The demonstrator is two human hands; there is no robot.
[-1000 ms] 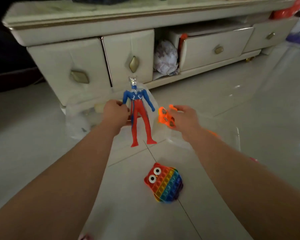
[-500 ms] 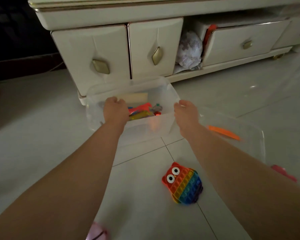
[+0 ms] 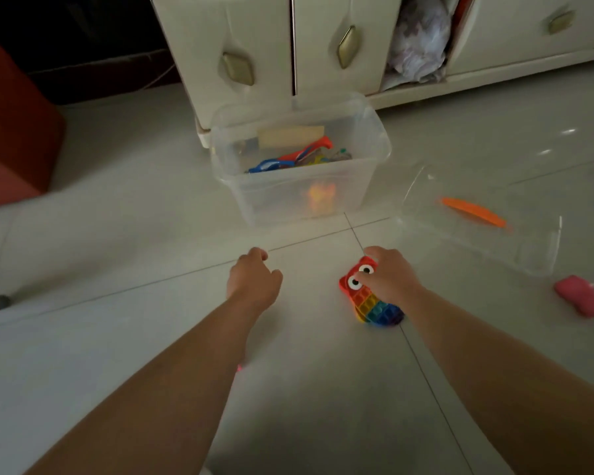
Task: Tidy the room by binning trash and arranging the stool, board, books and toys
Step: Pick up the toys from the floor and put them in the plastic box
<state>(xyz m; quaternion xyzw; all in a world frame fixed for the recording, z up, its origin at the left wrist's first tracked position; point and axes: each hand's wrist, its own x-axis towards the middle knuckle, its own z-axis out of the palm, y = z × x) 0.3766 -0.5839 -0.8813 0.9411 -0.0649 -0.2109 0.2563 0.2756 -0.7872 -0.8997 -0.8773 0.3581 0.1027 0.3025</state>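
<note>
Left of centre, just above the floor [image 3: 124, 255], the left hand [image 3: 254, 282] had pulled back from the bin and hung there loosely curled, nothing in it. A second earlier it was holding the blue-and-red figure [image 3: 299, 156] over the box. That figure now lay inside the clear bin [image 3: 268, 204], which sat further out against the cabinet [image 3: 254, 36]. The orange glow low behind the bin's near wall was probably the little orange toy [image 3: 319, 197] the other hand had been carrying. So two toys done.

Nearer and to the right, the right hand [image 3: 388, 279] had dropped onto the rainbow owl popper [image 3: 371, 306], thumb on its face and fingers draped over its head. Touching for sure, but I couldn't tell if it had properly closed on it yet. The owl was flat on the floor, so my guess was it went in next. Right of that the lid [image 3: 477, 241] was off, and a pink toy [image 3: 583, 296] lay far right, not yet binned.
</note>
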